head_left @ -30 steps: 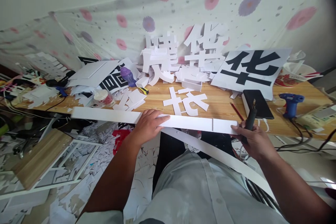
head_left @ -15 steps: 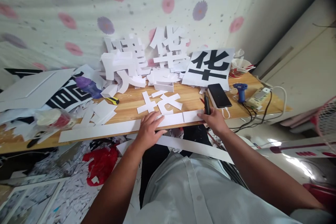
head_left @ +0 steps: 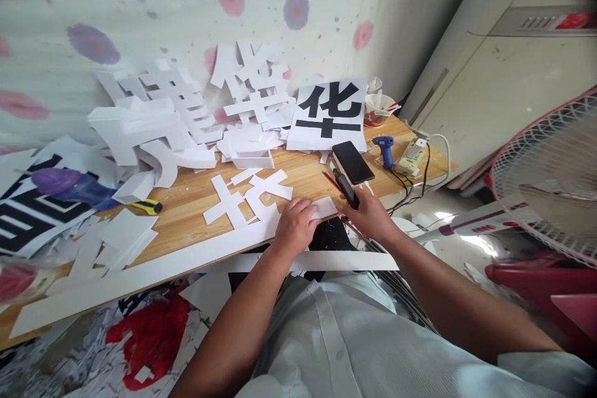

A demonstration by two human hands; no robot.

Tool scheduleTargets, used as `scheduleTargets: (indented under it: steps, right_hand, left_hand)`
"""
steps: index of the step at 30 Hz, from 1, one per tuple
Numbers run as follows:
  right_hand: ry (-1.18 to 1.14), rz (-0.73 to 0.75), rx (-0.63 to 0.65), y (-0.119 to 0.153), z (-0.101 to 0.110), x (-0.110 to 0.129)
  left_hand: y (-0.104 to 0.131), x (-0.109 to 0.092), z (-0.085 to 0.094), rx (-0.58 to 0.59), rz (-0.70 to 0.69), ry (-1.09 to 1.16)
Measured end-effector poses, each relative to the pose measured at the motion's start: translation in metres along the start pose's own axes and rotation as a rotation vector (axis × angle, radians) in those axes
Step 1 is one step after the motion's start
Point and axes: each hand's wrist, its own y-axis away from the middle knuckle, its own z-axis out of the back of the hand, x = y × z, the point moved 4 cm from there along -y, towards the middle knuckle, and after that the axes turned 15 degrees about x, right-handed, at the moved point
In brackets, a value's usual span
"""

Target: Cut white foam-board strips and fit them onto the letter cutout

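My right hand (head_left: 371, 216) grips a black utility knife (head_left: 346, 189), its handle slanting up and left from the fingers. Its fingertips lie close to the right end of a short white board piece (head_left: 325, 208) at the table's front edge. My left hand (head_left: 295, 225) has its fingers bent together over the left end of that piece, thumb on the near side. From under this hand a long white strip (head_left: 153, 267) runs left along the edge. Just beyond lie flat white cut-out character pieces (head_left: 270, 189).
A phone (head_left: 353, 161), a blue glue gun (head_left: 384, 150) and a power strip (head_left: 413, 157) with cables lie to the right. White built-up characters (head_left: 254, 78) and a printed sheet (head_left: 329, 112) stand behind. A yellow knife (head_left: 147, 206) lies left; a fan (head_left: 555, 180) stands far right.
The view has swung right. My left hand has moved right along the board, from lying spread to bent fingers near the short piece. The knife stays in my right hand, now tilted more.
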Motion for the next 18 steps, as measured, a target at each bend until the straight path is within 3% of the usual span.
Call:
scheduleTargets:
  steps: [4, 7, 12, 18]
  right_hand:
    - [-0.333, -0.026, 0.039, 0.023, -0.008, -0.026]
    - [-0.471, -0.033, 0.088, 0.030, -0.022, -0.032]
    - [-0.540, 0.018, 0.139, 0.031, -0.033, -0.027]
    - [-0.571, -0.002, 0.096, 0.043, -0.021, -0.029]
  left_hand:
    - [-0.002, 0.002, 0.000, -0.020, -0.002, 0.016]
    - [-0.005, -0.001, 0.000, -0.008, 0.003, 0.013]
    - [-0.011, -0.004, -0.004, -0.015, -0.015, -0.034]
    - [-0.016, -0.002, -0.009, -0.075, -0.037, -0.067]
